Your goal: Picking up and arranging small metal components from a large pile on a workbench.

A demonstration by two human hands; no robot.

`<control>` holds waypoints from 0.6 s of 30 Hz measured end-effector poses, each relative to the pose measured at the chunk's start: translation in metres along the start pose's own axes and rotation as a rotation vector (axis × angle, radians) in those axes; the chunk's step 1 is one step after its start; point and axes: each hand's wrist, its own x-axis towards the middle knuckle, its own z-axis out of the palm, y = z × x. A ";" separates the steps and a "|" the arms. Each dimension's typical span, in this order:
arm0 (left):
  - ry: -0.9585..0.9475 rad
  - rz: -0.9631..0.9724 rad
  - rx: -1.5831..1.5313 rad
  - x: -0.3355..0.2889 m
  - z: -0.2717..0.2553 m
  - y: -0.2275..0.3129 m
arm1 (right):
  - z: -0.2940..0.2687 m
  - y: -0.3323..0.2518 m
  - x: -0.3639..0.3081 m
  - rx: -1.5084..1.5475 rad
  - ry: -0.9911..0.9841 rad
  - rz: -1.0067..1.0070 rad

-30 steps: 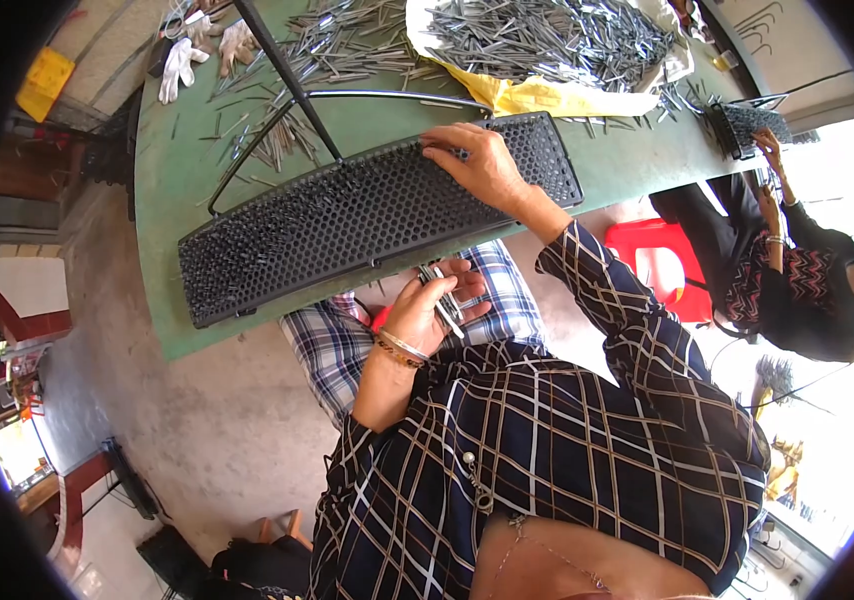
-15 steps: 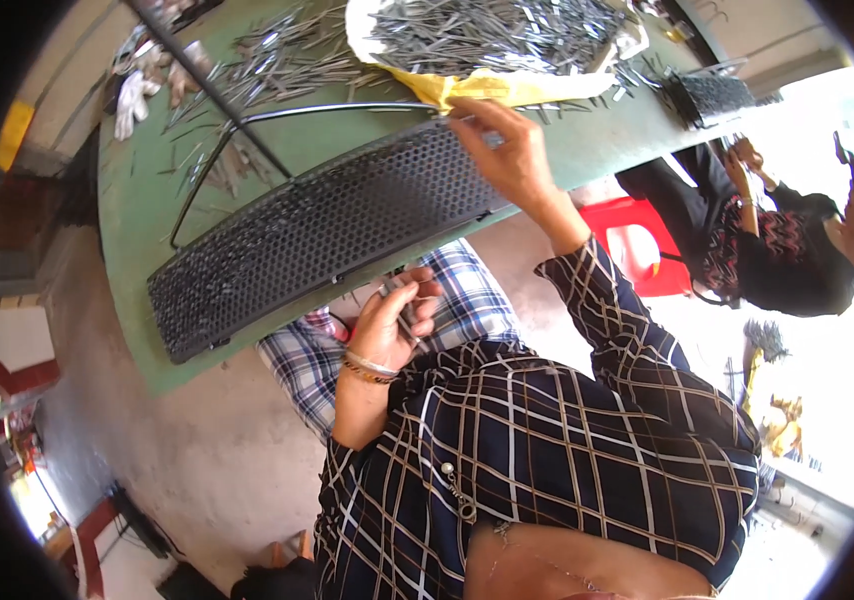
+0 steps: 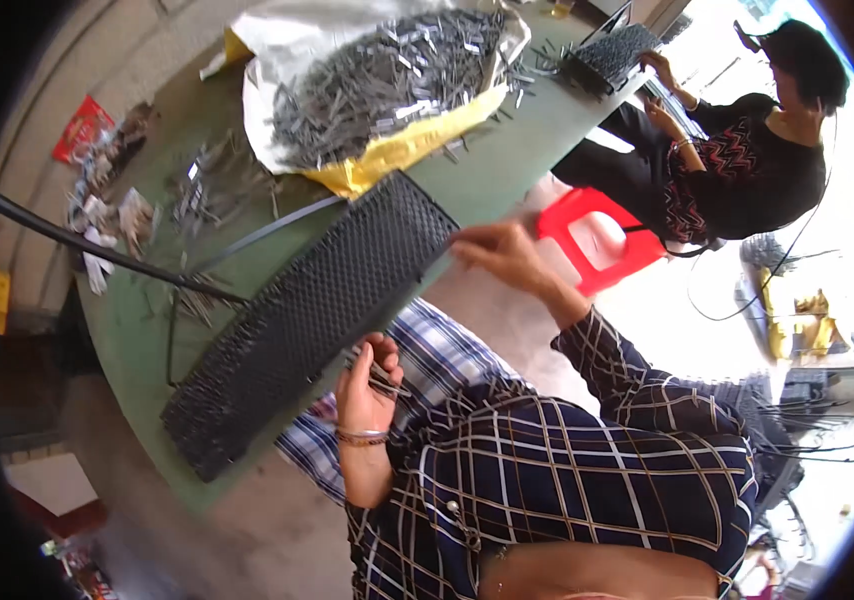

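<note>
A: Lying slantwise across the near edge of the green table (image 3: 507, 150), a long black mesh panel (image 3: 307, 320) is seen, its right end pinched by the right hand (image 3: 502, 255), the fingers closed on that corner.

B: And the left hand (image 3: 367, 385)?

A: It is held just below the panel's near edge, curled around a small bundle of thin metal pins (image 3: 379, 372). Whether a pin is being pushed into the mesh cannot be told.

B: How much of the work appears done?

A: Little can be judged. No row of fitted pins can be made out on the panel, and a large heap of loose grey pins (image 3: 387, 80) is left on the white and yellow sheet (image 3: 397, 160) at the far side, so most of it is judged to remain.

B: What is lost to view?

A: The mesh cells are blurred, so filled and unfilled ones cannot be separated. The panel's left end is darkened toward the rim. The litter at the far left of the table is too small to be named. A second person in black (image 3: 747, 170) is seated at the far right beside a red stool (image 3: 597, 235), hands on another dark panel (image 3: 612, 50), but that work is cut off by the frame.
</note>
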 end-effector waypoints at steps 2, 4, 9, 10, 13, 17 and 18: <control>-0.017 0.137 -0.027 0.002 0.006 0.007 | 0.028 -0.003 -0.005 0.250 -0.105 0.004; 0.002 0.326 0.024 0.003 0.027 0.017 | 0.065 0.000 -0.012 0.605 -0.153 0.130; 0.062 0.614 0.523 0.002 0.058 -0.005 | 0.151 -0.020 -0.033 1.497 -0.280 0.669; 0.128 0.751 0.700 0.006 0.053 -0.018 | 0.161 -0.029 -0.031 1.575 -0.357 0.370; 0.079 0.858 0.847 0.009 0.041 -0.037 | 0.157 -0.010 -0.031 1.585 -0.381 0.435; 0.086 0.919 0.926 0.002 0.049 -0.049 | 0.144 -0.007 -0.037 1.634 -0.427 0.493; 0.094 1.051 1.155 -0.001 0.052 -0.047 | 0.139 -0.015 -0.039 1.583 -0.410 0.521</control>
